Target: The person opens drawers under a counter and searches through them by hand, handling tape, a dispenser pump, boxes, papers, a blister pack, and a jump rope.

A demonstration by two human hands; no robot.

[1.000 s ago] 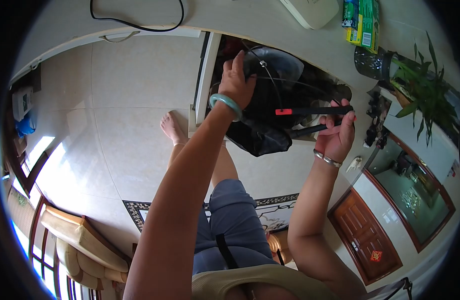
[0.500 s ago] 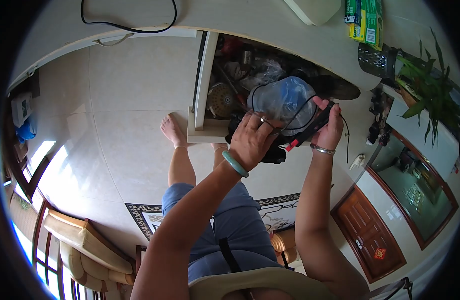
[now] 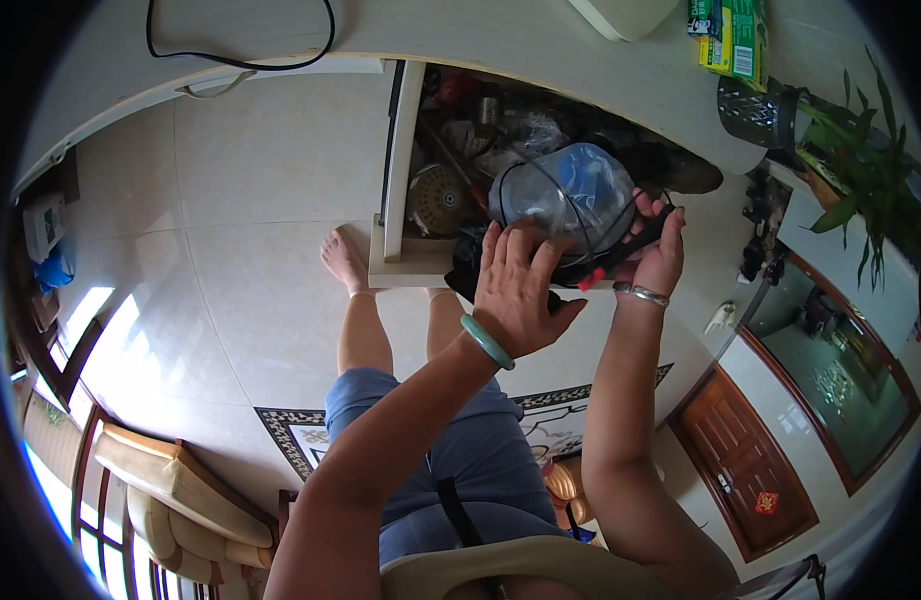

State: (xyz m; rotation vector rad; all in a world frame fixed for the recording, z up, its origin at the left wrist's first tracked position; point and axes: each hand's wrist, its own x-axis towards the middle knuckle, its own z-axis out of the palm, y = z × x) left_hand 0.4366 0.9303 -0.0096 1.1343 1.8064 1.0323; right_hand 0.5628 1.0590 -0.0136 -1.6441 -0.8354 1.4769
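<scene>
My right hand [image 3: 661, 250], with a silver bracelet at the wrist, grips a slim black device [image 3: 636, 240] with a red end; its exact kind I cannot make out. A thin black cable [image 3: 566, 185] loops around it over a clear plastic container [image 3: 551, 190] with something blue inside. My left hand [image 3: 521, 285], with a green bangle, is open, fingers spread over the container's near side. Whether it touches the container or cable I cannot tell. Both hands are above the pulled-out drawer [image 3: 406, 170]. Black plastic [image 3: 466, 265] shows beside my left hand.
Inside the drawer lie a round shower-head-like disc [image 3: 441, 198], a metal cylinder [image 3: 488, 112] and crumpled clear plastic [image 3: 541, 135]. On the desktop [image 3: 431, 30] are a black cable loop [image 3: 241, 62] and a green-yellow box [image 3: 736, 45]. A potted plant [image 3: 851, 150] stands at right.
My left hand has gone from closed fingers at the cable to spread fingers. The cable loop has shifted across the container. My right hand still grips the black device, whose red end has moved slightly up.
</scene>
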